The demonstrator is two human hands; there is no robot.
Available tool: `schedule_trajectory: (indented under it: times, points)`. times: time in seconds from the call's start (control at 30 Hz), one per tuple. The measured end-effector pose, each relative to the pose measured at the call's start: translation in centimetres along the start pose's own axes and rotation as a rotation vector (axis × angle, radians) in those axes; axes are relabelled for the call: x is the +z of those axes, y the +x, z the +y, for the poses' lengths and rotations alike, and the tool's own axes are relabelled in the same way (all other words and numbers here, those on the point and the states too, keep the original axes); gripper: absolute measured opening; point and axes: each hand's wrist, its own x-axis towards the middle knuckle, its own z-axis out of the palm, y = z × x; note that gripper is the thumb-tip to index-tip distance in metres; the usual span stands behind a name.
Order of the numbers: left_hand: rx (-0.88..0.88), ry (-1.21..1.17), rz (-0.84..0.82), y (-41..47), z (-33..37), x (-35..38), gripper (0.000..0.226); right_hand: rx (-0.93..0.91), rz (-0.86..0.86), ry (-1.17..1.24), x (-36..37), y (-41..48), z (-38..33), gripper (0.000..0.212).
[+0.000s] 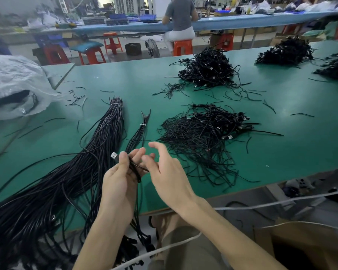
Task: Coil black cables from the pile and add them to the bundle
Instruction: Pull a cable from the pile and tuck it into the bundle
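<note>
Big tied bundle [70, 168] is spilling off near edge, far left, long axis running away. Left hand [121, 180] is gripping coiled black cable [135, 170], fingers curled, USB plug [114, 155] pointing up-left. Right hand [168, 172] is hovering just beside, fingers spread, holding nothing. Loose pile [203, 133] is lying beyond, nearer right hand. Counting: tied bundles two, piles four.

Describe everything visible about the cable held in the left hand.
The black cable is thin, round and looks rubber-sheathed. It ends in a silver USB plug that sticks up past the thumb. The left hand grips a few loose loops of it above the green table; a strand trails down toward the near edge. The right hand hovers beside it, fingers relaxed; whether a fingertip touches the strand is unclear.
</note>
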Motion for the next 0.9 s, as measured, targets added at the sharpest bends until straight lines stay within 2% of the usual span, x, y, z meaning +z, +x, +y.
schedule_trajectory:
  times: [0.1, 0.17, 0.3, 0.53, 0.63, 0.73, 0.83, 0.9]
  points:
    - [-0.029, -0.084, 0.063, 0.7, 0.4, -0.6, 0.028, 0.053, -0.116, -0.007, -0.1, -0.2, 0.3, 0.046]
    - [-0.032, -0.109, 0.045, 0.7, 0.5, -0.6, 0.025, 0.093, -0.193, 0.056, -0.1, -0.3, 0.4, 0.047]
    - [0.003, -0.039, -0.131, 0.3, 0.5, -0.6, 0.032, 0.131, -0.364, 0.11, -0.3, 0.3, 0.0, 0.04]
    - [0.059, 0.038, -0.327, -0.2, 1.1, -0.6, 0.035, 0.152, -0.444, 0.405, -1.9, 1.3, 0.0, 0.037]
    - [0.053, 0.102, -0.399, -0.4, 0.9, -0.5, 0.039, 0.13, -0.391, 0.47, -2.0, 1.3, 0.4, 0.036]
    - [0.056, 0.164, -0.46, -0.4, 1.1, -1.1, 0.04, 0.095, -0.304, 0.407, -2.0, 1.0, 0.4, 0.036]
    - [0.141, 0.433, -0.523, -0.3, 1.9, -2.5, 0.031, 0.066, -0.244, 0.384, -2.0, 0.7, 0.9, 0.033]
    - [0.192, 0.628, -0.495, -0.1, 2.5, -3.1, 0.028, 0.053, -0.206, 0.352, -2.1, 0.7, 1.2, 0.026]
